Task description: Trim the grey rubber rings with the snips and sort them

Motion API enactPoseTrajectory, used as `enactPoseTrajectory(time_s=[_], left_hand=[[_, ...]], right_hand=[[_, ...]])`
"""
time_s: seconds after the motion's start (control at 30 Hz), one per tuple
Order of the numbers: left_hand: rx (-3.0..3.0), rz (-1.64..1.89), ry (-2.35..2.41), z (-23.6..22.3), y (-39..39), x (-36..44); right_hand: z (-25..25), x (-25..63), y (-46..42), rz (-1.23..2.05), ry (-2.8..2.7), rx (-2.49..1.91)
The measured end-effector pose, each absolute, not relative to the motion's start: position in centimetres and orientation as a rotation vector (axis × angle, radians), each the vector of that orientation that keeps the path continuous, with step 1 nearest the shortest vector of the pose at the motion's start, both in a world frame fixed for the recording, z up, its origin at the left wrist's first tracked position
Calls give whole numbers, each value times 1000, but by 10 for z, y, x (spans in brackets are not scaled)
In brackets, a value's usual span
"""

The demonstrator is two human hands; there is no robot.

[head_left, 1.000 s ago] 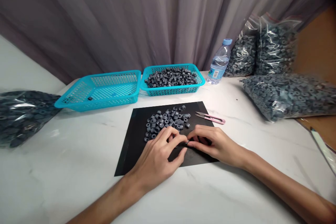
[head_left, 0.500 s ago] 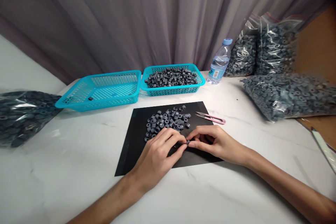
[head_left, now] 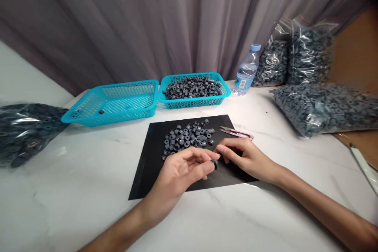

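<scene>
Grey ring point(head_left: 215, 163) is pinched between the thumb and fingers of the left hand point(head_left: 180, 172), over the black mat point(head_left: 146, 169). The right hand point(head_left: 249, 159) has its thumb and forefinger close together above the mat; whether they grip anything, I cannot tell. Loose grey pieces point(head_left: 187, 137) lie piled on the mat, pink snips point(head_left: 238, 132) across its right edge, a filled turquoise basket point(head_left: 193, 104) behind it.

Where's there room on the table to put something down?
Bare table lies between the left bag and the mat, and between the right hand and the lying bag. It's crowded at the mat, with the pile and left hand, and along the back, with baskets, bottle and upright bags.
</scene>
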State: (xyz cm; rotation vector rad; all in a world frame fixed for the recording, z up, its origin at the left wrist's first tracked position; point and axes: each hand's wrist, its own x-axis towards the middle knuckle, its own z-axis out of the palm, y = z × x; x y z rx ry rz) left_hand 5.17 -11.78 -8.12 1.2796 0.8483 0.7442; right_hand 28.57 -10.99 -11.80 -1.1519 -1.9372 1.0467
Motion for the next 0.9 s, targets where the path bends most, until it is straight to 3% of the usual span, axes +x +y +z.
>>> enactPoseTrajectory(time_s=[0.9], left_hand=[[981,619,758,-81,-112,53]], right_hand=[[-121,285,-110,959,-1983,-1158]])
